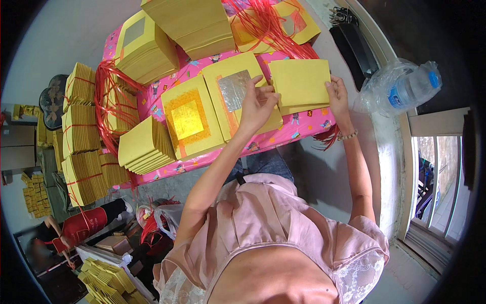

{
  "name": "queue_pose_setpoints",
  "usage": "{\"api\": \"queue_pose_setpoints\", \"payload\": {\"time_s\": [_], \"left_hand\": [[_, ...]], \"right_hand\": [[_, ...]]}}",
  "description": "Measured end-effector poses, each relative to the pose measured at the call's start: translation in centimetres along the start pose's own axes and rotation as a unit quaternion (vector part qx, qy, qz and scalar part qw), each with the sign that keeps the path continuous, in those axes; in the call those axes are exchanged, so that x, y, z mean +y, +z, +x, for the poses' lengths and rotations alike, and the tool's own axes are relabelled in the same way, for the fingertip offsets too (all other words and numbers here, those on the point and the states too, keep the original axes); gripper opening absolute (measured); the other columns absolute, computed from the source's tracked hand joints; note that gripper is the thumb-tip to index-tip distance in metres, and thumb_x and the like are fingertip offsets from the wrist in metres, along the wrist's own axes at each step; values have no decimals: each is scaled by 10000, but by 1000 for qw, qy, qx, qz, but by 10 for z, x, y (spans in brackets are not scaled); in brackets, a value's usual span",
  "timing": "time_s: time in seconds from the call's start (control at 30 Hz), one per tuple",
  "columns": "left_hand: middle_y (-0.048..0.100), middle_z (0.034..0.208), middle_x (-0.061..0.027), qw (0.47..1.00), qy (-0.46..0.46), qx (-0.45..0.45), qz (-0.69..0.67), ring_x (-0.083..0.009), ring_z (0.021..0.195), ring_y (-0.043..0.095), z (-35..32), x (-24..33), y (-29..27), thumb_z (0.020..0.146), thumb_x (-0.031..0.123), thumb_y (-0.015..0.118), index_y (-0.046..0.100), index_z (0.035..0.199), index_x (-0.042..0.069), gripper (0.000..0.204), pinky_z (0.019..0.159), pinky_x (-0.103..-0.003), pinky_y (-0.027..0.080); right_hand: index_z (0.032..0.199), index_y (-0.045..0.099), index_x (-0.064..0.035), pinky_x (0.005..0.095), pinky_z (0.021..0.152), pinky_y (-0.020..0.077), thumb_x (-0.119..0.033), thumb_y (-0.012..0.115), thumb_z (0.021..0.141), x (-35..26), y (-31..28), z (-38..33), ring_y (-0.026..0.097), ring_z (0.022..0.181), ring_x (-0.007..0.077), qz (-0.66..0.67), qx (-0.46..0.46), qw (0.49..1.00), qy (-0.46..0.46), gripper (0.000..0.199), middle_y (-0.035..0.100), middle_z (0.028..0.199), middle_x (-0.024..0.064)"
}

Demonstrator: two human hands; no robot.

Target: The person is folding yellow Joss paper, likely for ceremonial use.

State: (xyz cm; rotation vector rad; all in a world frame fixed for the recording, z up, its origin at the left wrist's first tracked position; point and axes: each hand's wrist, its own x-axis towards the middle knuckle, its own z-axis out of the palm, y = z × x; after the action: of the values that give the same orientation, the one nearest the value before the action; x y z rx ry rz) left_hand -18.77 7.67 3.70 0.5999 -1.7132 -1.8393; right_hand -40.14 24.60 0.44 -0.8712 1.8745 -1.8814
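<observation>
My right hand (pixel 338 95) pinches the right edge of a folded yellow sheet of joss paper (pixel 297 81), thumb on its upper face. Other yellow paper shows beneath the sheet's lower edge. My left hand (pixel 258 105), fingers loosely bent and apart with nothing visible between them, hovers beside the sheet's left edge. It partly covers a stack of joss paper with a silver foil square (pixel 234 90). Just left of that lies a stack with a gold foil square (pixel 187 121) on an orange patch. Folded yellow papers (pixel 147 147) stand in an overlapping row at the table's front left.
A pink patterned cloth (pixel 253 146) covers the table. Tall yellow paper stacks (pixel 195 25) stand behind; red strings (pixel 109 96) drape over bundles at left. A plastic bottle (pixel 412 90) lies at right. Another person in a red apron (pixel 85 226) is at lower left.
</observation>
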Motion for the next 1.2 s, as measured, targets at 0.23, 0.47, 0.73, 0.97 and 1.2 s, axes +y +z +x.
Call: {"api": "queue_pose_setpoints", "payload": {"time_s": [0.23,0.47,0.73,0.97,1.2], "left_hand": [[615,1070,-140,995,44,4,86,-188,1003,624,-7,3,3,890,43,653,436,1363,31,520,839,-322,537],[616,1098,-187,930,196,-79,301,-364,1061,592,-8,9,10,820,-2,638,551,1257,19,446,918,-443,491],[595,1165,-181,756,255,-200,568,-349,1052,561,-21,0,52,766,147,736,591,1240,22,512,912,-419,470],[432,1404,-262,757,212,-165,596,-395,1282,442,-64,-35,92,798,346,750,375,1432,-77,850,1095,-436,371],[364,1448,-257,744,203,-184,609,-424,1327,384,-69,-39,94,796,349,760,345,1468,-24,873,1119,-472,342]], "right_hand": [[1238,492,19,263,827,497,-88,520,1019,42,-13,-5,620,942,117,-83,9,996,22,245,653,1035,98],[1231,475,-23,363,810,505,-117,538,999,49,-5,-2,645,908,248,-219,21,975,-24,259,625,1026,155],[1213,478,-23,366,814,505,-112,535,998,51,-6,-3,637,909,247,-213,30,976,-14,239,606,1047,157],[1205,494,-9,347,809,496,-97,540,991,54,-5,1,615,898,222,-174,31,984,8,236,591,1058,152],[1211,498,-4,330,816,486,-94,543,991,73,-18,1,605,905,194,-139,35,990,-9,242,597,1061,135]]}}
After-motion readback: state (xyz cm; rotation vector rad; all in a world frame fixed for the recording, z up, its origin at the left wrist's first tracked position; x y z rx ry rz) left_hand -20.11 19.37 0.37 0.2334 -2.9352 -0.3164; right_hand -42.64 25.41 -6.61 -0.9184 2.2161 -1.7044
